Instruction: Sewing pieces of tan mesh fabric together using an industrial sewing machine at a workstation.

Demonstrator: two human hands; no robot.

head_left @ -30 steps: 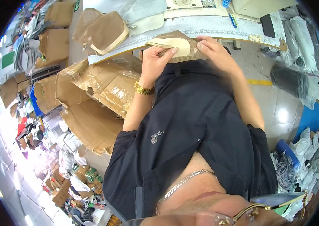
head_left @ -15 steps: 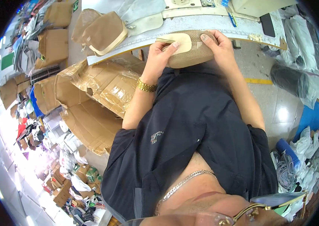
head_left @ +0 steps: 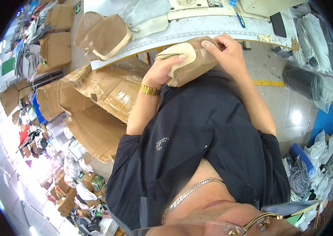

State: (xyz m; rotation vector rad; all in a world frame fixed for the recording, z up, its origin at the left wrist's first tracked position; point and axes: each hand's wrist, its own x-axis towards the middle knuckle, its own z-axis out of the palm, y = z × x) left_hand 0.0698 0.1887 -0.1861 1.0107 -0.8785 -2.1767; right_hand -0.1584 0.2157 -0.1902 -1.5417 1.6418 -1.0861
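Both hands of the person are occupied with one thing, a tan mesh piece with a smooth cream panel at its left end. It is in the air, at the front edge of the white table and above the dark clothing, and it slants up to the right. The left hand grasps the cream end, with the thumb laid on the panel; its other fingers are mostly hidden under the piece. The right hand grasps the far upper end, with the thumb pressed on the mesh and the fingers bent around the edge. In my judgement, the step in hand is to handle and shape the piece, or perhaps to check it. For a next move, I think it is necessary that the left grip stays firm while the right fingers adjust gently, because the mesh looks soft. Brown pouch-like pieces lie apart, at the table's left end.
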